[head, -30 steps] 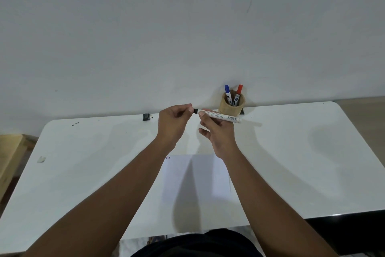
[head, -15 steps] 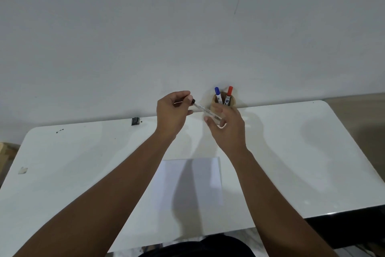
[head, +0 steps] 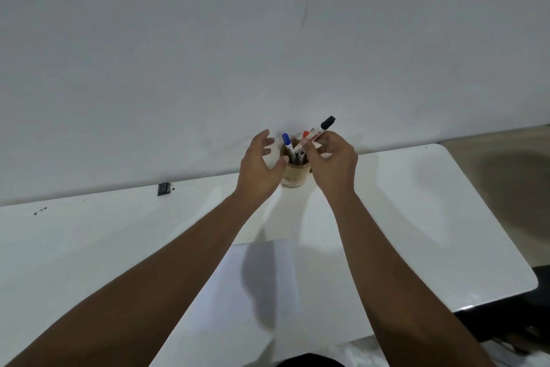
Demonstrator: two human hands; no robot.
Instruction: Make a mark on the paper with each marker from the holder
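Note:
A round tan holder [head: 294,178] stands at the table's far edge by the wall. A blue-capped marker [head: 287,143] and a red-capped marker [head: 305,135] stand in it. My right hand [head: 332,164] grips a white marker with a black cap [head: 322,128], tilted cap-up, its lower end over the holder's mouth. My left hand [head: 259,167] hovers just left of the holder, fingers spread, holding nothing. A white sheet of paper [head: 238,292] lies on the table between my forearms.
The white table [head: 416,203] runs along a pale wall. A small black object [head: 164,189] sits at the back edge on the left, with dark specks [head: 40,211] further left. The table's right end drops off to a wooden floor [head: 506,164].
Both hands moved forward to the holder. The black marker, held level between both hands before, is capped and tilted cap-up in my right hand. My left hand let go and opened.

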